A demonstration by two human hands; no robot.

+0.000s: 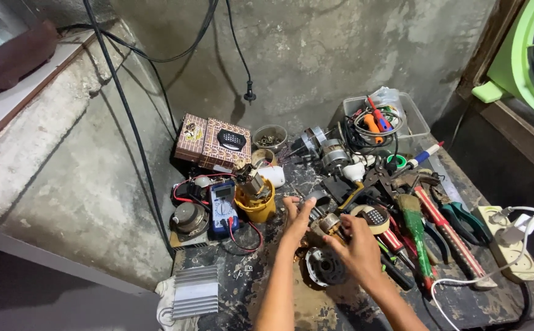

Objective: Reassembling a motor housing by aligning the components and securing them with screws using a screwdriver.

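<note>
My left hand and my right hand meet over the middle of a cluttered workbench. Between them they grip a small electric motor part with a metal shaft and copper windings. Just below it on the bench lies a round metal motor housing. My right hand's fingers curl around the part from the right, my left hand's fingers press on it from the left.
A blue multimeter, a yellow cup and patterned boxes sit at the left. Pliers, brushes and screwdrivers crowd the right, by a power strip. A clear tub stands at the back, a finned heatsink near the front.
</note>
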